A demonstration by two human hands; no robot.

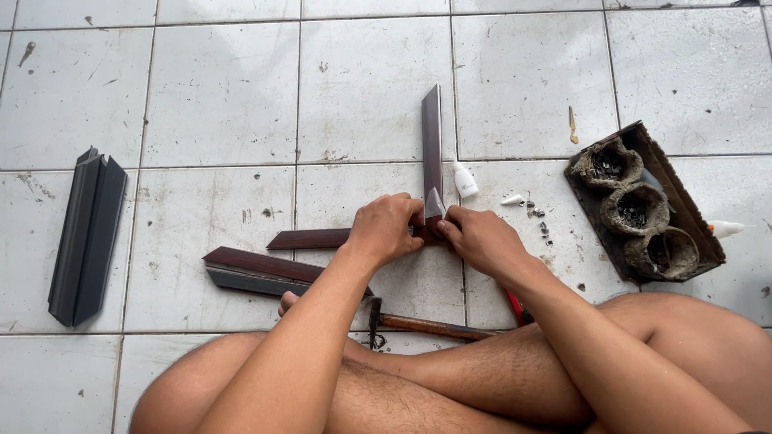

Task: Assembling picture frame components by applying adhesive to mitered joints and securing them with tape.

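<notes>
I sit cross-legged on a tiled floor [225, 96]. Two dark reddish-brown frame mouldings meet at a corner in front of me: one strip [432, 133] runs away from me, the other [310, 239] runs left. My left hand [388, 227] presses on the corner from the left and covers the joint. My right hand [478, 239] pinches the corner from the right, its fingers at a pale mitred end. Both hands touch the mouldings where they join.
Two more moulding pieces [261, 272] lie at my left knee. Dark grey strips [87, 233] lie far left. A hammer [418, 324] rests by my legs. A small white glue bottle [465, 180], scattered small fasteners [543, 225] and a cardboard tray of fastener-filled cups [639, 205] sit right.
</notes>
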